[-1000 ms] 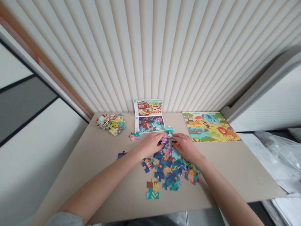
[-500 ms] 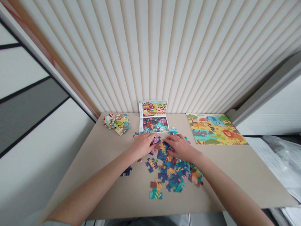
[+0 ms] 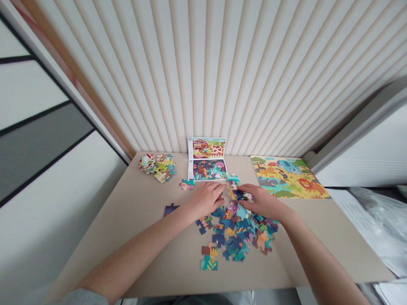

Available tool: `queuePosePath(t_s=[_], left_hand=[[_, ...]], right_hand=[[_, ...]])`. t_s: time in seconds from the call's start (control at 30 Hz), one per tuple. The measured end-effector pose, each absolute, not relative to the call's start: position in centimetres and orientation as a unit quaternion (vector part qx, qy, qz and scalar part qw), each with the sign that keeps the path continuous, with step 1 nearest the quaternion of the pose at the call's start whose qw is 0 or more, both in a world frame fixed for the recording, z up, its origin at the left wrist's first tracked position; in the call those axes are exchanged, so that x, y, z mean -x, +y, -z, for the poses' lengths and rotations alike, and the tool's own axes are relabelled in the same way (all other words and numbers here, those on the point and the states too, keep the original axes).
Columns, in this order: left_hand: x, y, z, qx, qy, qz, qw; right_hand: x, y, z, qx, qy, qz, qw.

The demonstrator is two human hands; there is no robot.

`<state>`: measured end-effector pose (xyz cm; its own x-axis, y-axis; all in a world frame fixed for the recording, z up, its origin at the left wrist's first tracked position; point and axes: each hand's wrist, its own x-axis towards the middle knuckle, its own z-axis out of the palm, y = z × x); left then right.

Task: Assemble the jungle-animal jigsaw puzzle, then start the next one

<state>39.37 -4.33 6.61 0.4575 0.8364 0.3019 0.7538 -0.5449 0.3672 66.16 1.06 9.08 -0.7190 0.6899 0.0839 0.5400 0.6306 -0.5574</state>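
Note:
Dark blue, teal and orange puzzle pieces (image 3: 231, 236) lie in a loose heap at the middle of the table. My left hand (image 3: 207, 197) rests at the heap's upper left edge, its fingers pointing right; what lies under the fingers is hidden. Over the upper right of the heap, my right hand (image 3: 258, 200) has thumb and fingers apart, touching pieces. A folded picture card (image 3: 209, 169) stands behind both hands. Two joined pieces (image 3: 209, 258) lie nearer the front edge, and a small pink and teal cluster (image 3: 187, 184) sits left of the card.
Another pile of puzzle pieces (image 3: 160, 166) lies at the table's back left. An assembled animal puzzle (image 3: 289, 176) lies at the back right. Behind the table (image 3: 125, 217) stands a ribbed white panel (image 3: 200, 72). Clear plastic and papers are at the far right.
Both hands have shifted right across the heap. The pink and teal cluster and a dark blue piece on the left are more exposed. Some pieces have moved right, with gaps opening between the hands.

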Motion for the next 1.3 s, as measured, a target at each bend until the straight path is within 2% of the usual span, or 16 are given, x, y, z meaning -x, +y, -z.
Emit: queuePosePath(t_s=[0.17,0.23,0.37,0.57,0.73,0.9,1.07,1.17,1.3], left_hand=[[-39.8,-4.7,-7.3,-0.853,0.426,-0.262,0.153],[-39.5,-4.9,-7.5,-0.839,0.431,-0.277,0.185],[-38.0,-5.5,-7.4,-0.778,0.482,-0.31,0.259],[-36.0,-6.4,-6.7,-0.674,0.532,-0.34,0.384],[-35.8,-7.6,-7.6,-0.603,0.555,-0.362,0.445],[-36.1,-11.1,-7.6,-0.542,0.561,-0.375,0.5],[-35.2,-16.4,-6.7,-0.495,0.581,-0.373,0.528],[-32.0,-18.6,-6.4,-0.502,0.615,-0.376,0.477],[-26.2,-19.1,-5.8,-0.676,0.63,-0.35,0.156]], right_hand=[[-65.6,0.4,-8.4,0.297,-0.833,-0.442,0.147],[-65.4,0.5,-8.1,0.291,-0.817,-0.475,0.149],[-65.3,0.7,-7.7,0.32,-0.82,-0.442,0.17],[-64.1,0.1,-7.1,0.386,-0.845,-0.3,0.217],[-62.6,-1.5,-7.4,0.387,-0.862,-0.233,0.229],[-60.6,-6.7,-8.4,0.305,-0.888,-0.213,0.271],[-57.4,-11.2,-7.7,0.244,-0.92,-0.131,0.276],[-55.6,-12.3,-6.9,0.233,-0.929,-0.131,0.258],[-53.6,-12.6,-5.9,0.251,-0.929,-0.149,0.227]])
